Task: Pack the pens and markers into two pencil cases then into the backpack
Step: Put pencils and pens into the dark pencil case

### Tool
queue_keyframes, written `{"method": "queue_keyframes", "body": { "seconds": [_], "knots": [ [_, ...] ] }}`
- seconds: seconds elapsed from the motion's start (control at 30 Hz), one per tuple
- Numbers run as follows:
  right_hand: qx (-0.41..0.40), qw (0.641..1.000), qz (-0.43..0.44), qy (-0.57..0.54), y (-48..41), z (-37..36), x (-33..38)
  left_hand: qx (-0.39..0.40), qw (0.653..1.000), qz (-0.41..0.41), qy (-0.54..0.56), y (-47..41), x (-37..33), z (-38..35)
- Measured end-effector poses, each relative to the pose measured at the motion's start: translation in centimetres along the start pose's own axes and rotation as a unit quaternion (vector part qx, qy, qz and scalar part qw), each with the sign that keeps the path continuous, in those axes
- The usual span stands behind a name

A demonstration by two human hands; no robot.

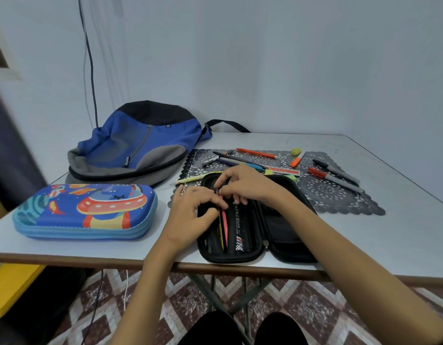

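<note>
Item: black pencil case (pixel 285 232), which lay open at the near edge of the table (pixel 389 232). Our left hand (pixel 190 212) gripped its left half with curled fingers. Our right hand (pixel 243 183) pinched the top of a pink pen (pixel 225 224) lodged in that half. Closed space-print pencil case (pixel 86 212) — to the left. Blue backpack (pixel 140 145) behind it. Loose pens and a red marker (pixel 336 180) lay on the black lace mat (pixel 327 192).
</note>
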State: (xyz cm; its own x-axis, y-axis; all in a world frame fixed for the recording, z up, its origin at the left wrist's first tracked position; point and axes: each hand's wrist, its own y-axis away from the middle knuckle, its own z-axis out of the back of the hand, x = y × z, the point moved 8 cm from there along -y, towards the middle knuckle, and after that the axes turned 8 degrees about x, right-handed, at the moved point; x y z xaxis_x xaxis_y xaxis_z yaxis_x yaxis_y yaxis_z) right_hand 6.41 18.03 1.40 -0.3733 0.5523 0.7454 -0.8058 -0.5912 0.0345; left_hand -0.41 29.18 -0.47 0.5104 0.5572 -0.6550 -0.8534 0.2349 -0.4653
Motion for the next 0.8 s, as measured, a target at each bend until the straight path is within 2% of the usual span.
{"method": "queue_keyframes", "body": {
  "seconds": [0.13,0.27,0.33,0.4,0.47,0.6,0.8],
  "knots": [
    [-0.013,0.999,0.011,-0.041,0.4,0.7,0.0,-0.031,0.999,-0.016,0.001,0.2,-0.6,0.5],
    [-0.117,0.992,-0.007,-0.040,0.5,4.0,-1.7,-0.046,0.999,-0.008,0.013,0.3,-0.5,0.7],
    [-0.191,0.981,-0.035,0.000,0.2,6.0,-3.2,-0.048,0.999,0.002,0.022,0.3,-0.2,0.7],
    [-0.226,0.966,-0.077,0.102,-0.2,7.5,-4.7,-0.055,0.998,0.011,0.034,0.4,0.0,0.7],
    [-0.217,0.953,-0.113,0.178,-1.1,8.0,-5.8,-0.059,0.997,0.018,0.047,0.5,0.2,0.7],
    [-0.217,0.929,-0.168,0.250,-2.1,9.0,-6.9,-0.061,0.996,0.020,0.055,0.4,0.1,0.6],
    [-0.231,0.912,-0.211,0.264,-2.6,9.6,-9.2,-0.071,0.995,0.018,0.063,0.5,0.4,0.7]
  ]
}}
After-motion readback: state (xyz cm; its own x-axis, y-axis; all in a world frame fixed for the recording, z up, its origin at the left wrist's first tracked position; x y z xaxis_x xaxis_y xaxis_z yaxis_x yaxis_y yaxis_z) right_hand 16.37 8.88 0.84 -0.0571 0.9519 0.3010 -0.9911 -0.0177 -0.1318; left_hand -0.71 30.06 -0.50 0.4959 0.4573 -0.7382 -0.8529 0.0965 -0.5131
